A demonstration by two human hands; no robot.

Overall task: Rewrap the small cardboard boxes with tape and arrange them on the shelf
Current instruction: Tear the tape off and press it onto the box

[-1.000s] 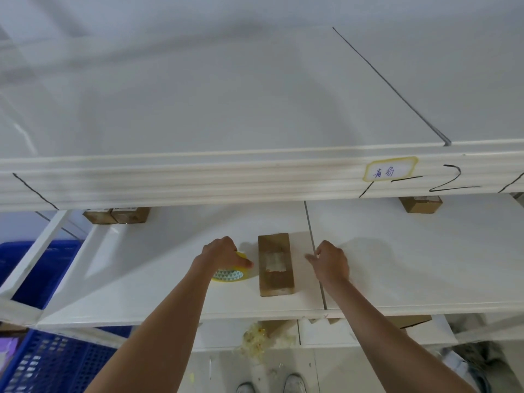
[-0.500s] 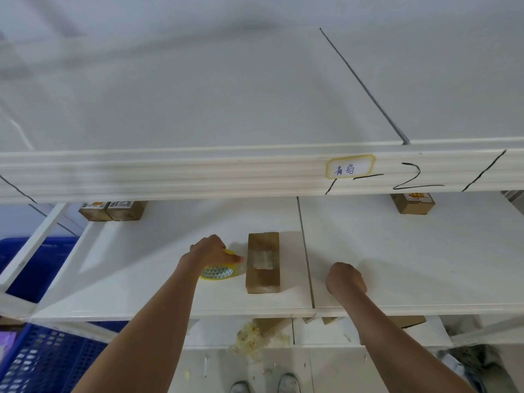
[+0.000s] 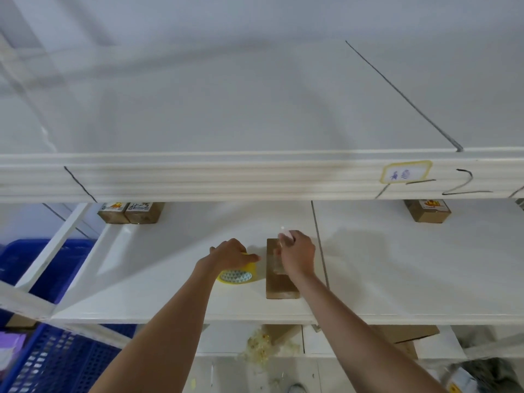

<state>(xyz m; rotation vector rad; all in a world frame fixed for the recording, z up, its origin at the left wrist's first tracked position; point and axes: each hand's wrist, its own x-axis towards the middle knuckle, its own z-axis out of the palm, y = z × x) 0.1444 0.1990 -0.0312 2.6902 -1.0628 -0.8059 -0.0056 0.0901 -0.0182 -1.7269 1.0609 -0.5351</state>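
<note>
Half a second earlier the right hand (image 3: 297, 255) had rested as a fist on the shelf (image 3: 397, 279) to the right of the seam; it had since come over the seam and lay above the far half of the cardboard box (image 3: 279, 285). Its fingers were curled and pinched a small pale object (image 3: 286, 234), too blurred to identify, at the box's far end. The left hand (image 3: 231, 255) had kept its place on the yellow tape roll (image 3: 236, 275), fingers curled over the top of the roll and gripping it. The box had not moved.

Both forearms reached forward from the bottom of the view, the right one crossing the front edge of the shelf and covering the box's right side. The box lay flat, long side pointing away, just beside the roll and left of the seam.

At the back of the same shelf, two small labelled boxes (image 3: 130, 212) stood touching each other at the left, and another labelled box (image 3: 426, 211) stood well apart at the right. The upper shelf's front edge (image 3: 226, 177) hid their tops and carried a yellow-bordered label (image 3: 405, 172) beside a handwritten "2". A blue crate (image 3: 56, 361) sat at lower left, and crumpled tape scraps (image 3: 263, 347) lay on the lower shelf.
</note>
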